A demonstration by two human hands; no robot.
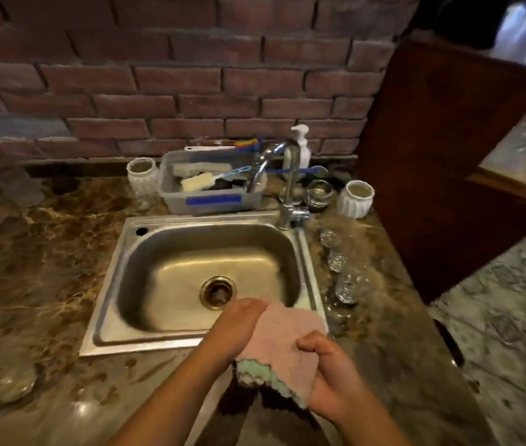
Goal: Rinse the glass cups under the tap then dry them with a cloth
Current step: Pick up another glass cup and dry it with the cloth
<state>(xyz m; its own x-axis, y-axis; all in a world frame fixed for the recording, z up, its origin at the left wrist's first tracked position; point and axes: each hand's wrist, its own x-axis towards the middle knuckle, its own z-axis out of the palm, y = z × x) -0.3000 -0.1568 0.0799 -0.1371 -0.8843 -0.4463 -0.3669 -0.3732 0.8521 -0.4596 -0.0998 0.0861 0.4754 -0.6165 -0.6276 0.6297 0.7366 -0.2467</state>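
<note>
My left hand point(239, 323) and right hand point(329, 378) both grip one pink cloth point(284, 336), fingers curled round it, over the near right corner of the sink point(110, 300). Three glass cups point(348, 288), blurred, stand in one row on the counter point(46, 252) just right of the sink.

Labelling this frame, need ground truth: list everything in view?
stainless steel sink: one, silver, centre
brown marble counter: one, around sink
chrome tap: one, silver, behind sink
grey plastic caddy with blue tape: one, behind sink
white ribbed ceramic pots: two, flanking caddy and tap
white pump bottle: one, behind tap
clear glass cups: about three, blurred, right of sink
pink cloth with green underside: one, over sink's near rim
left hand: one, grips cloth
right hand: one, grips cloth
</note>
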